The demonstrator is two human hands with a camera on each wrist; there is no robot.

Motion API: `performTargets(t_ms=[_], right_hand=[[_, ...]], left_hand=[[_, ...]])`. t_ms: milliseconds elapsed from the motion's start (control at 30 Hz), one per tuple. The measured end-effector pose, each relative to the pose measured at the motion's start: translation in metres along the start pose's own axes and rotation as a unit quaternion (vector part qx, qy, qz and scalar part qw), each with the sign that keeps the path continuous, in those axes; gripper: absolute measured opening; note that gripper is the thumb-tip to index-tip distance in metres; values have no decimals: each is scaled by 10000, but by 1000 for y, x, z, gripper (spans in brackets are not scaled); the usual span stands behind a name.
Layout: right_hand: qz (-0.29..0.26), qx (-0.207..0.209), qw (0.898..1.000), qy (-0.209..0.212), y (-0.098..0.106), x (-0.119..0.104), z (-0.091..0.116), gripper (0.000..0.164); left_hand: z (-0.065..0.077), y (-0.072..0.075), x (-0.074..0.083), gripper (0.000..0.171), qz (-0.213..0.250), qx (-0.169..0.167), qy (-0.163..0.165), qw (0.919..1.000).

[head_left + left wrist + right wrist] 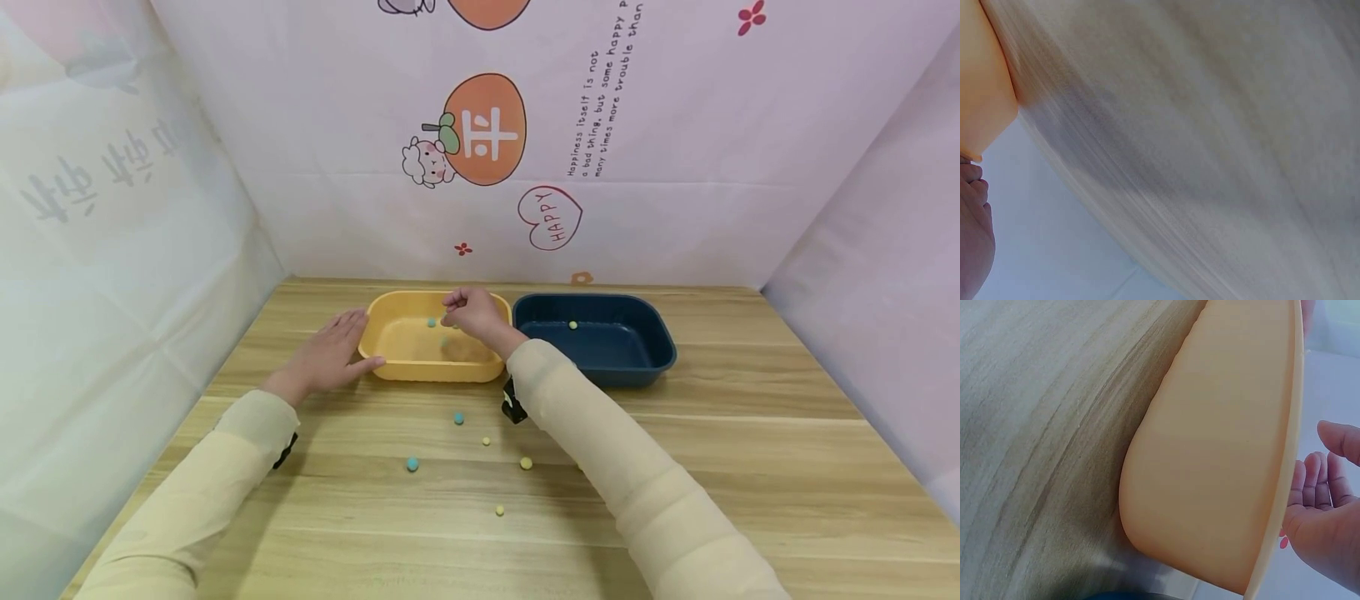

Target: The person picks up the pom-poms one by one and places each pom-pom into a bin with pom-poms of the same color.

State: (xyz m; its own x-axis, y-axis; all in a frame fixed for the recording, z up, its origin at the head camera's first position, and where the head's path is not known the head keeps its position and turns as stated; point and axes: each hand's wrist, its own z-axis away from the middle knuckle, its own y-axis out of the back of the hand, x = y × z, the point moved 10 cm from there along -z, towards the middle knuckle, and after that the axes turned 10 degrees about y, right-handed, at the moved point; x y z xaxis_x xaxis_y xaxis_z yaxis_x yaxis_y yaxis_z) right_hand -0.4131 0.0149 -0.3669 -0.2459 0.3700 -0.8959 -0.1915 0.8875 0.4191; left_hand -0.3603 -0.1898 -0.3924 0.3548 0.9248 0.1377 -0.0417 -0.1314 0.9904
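Observation:
My left hand [326, 354] rests against the left end of the yellow tub [420, 372], its fingers straight along the rim and the thumb over the front corner. Over the inside of that tub hovers my right hand [476, 315]. In the right wrist view its thumb [1338, 439] stands apart from the bent fingers, with nothing visible between them. Below it, a blue ball [431, 322] lies in the tub, and a second bluish one [444, 342] shows faintly in the hand's shadow. A navy tub [600, 375] stands beside it with one yellow ball [573, 325] inside.
On the wooden table [337, 500] in front of the tubs lie two blue balls, one [459, 418] nearer the yellow tub, and several yellow balls, such as one [526, 462] left of the right sleeve [622, 458]. Printed cloth walls [360, 225] enclose the back and sides.

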Motion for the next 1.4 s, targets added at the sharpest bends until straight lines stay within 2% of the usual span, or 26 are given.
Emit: performTargets(t_ms=[333,533,767,1100,1400], right_hand=[[118,96,9998,-96,4,0,2,21],[-7,67,10000,-65,5,-4,2,27],[-48,87,9999,93,11,-14,6,23],[-229,-162,9991,303,20,-26,15,22],[240,-401,9965,698,24,-36,33,18]], left_hand=[[-1,-1,-1,92,-38,17,-14,10000],[-1,-1,-1,92,-17,27,-4,10000],[0,-1,-1,91,-10,45,-4,10000],[1,0,0,91,-4,82,-18,10000],[0,0,0,93,-27,59,-12,10000]])
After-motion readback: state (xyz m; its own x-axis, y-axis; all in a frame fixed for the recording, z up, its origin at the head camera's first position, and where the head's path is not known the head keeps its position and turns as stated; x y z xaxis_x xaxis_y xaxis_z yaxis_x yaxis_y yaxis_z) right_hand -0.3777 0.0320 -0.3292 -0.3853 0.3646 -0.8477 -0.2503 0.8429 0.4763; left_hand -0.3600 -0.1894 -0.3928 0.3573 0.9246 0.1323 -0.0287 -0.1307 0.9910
